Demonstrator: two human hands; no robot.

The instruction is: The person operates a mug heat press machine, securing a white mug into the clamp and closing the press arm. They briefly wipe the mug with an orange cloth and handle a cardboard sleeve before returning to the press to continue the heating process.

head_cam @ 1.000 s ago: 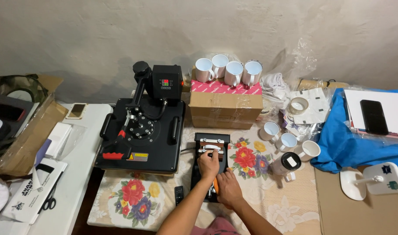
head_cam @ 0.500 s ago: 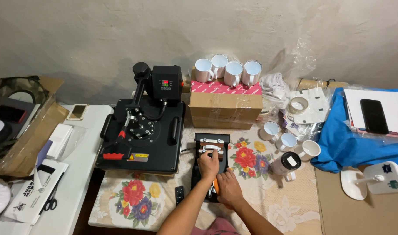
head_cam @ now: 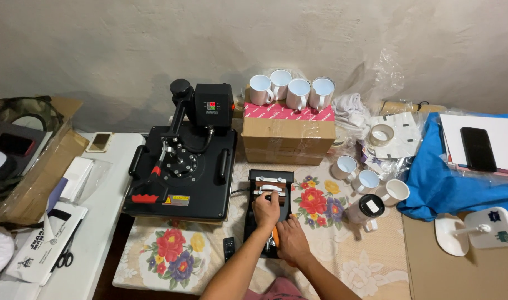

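Note:
A small black mug press point(head_cam: 269, 183) lies on the floral tablecloth point(head_cam: 176, 255) in front of me. My left hand point(head_cam: 266, 208) rests on top of its middle, fingers curled over the metal and brown clamp part. My right hand point(head_cam: 290, 240) lies just below and to the right, over the press's lower end, where an orange handle piece point(head_cam: 275, 235) shows between the two hands. What the right hand's fingers grip is hidden.
A large black flat heat press point(head_cam: 182, 164) stands to the left. Behind is a cardboard box point(head_cam: 288, 133) with several white mugs point(head_cam: 290, 89) on top. More mugs point(head_cam: 369, 182), a tape roll point(head_cam: 382, 134), blue cloth point(head_cam: 459, 186), a phone point(head_cam: 478, 148) at right. Scissors point(head_cam: 62, 256) at left.

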